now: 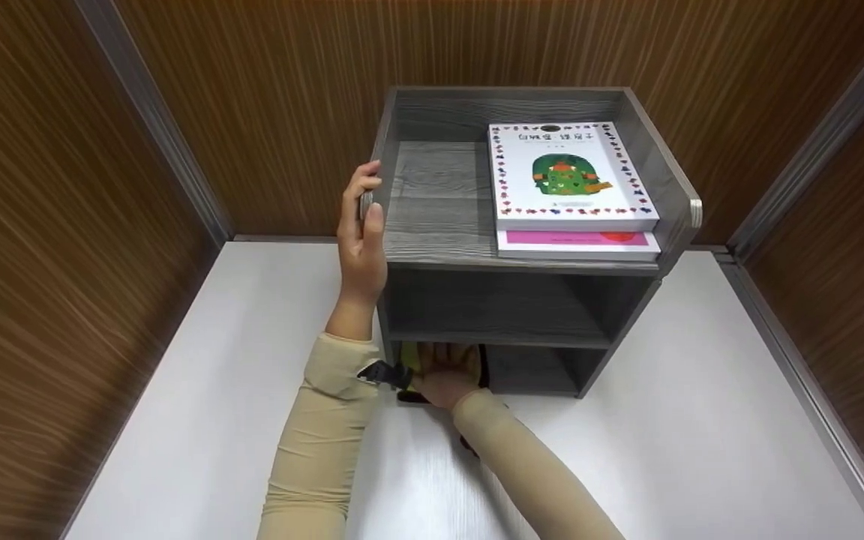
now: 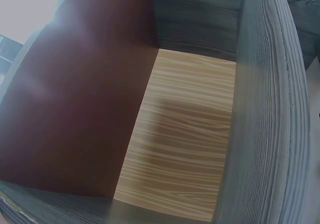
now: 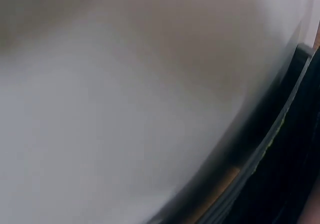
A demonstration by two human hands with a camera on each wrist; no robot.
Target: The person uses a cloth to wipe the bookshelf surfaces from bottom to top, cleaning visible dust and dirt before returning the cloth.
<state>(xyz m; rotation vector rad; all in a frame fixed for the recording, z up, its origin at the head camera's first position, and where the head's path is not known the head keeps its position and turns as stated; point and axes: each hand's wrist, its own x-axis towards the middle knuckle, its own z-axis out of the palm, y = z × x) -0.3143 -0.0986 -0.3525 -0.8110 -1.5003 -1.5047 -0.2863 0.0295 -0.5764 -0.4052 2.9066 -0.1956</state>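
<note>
A grey wood-grain shelf unit [image 1: 439,180] stands on the white table. My left hand [image 1: 361,247] grips the front of its left side panel, thumb and fingers about the upper edge. Low down, my right hand [image 1: 447,379] reaches into the bottom compartment at the left, fingers stretched forward against a yellow-green item with dark edges [image 1: 484,367]. The hand and wrist hide much of that item, and its kind does not show. In the right wrist view a dark layered edge [image 3: 280,134] with a thin yellow-green line runs along the right side.
Two books lie stacked on the top shelf at the right: a white one with a green picture [image 1: 567,176] over a pink-covered one [image 1: 578,244]. Brown wood-grain walls [image 1: 477,45] enclose the white table [image 1: 672,420] on three sides. Grey shelf panels [image 2: 265,108] fill the left wrist view.
</note>
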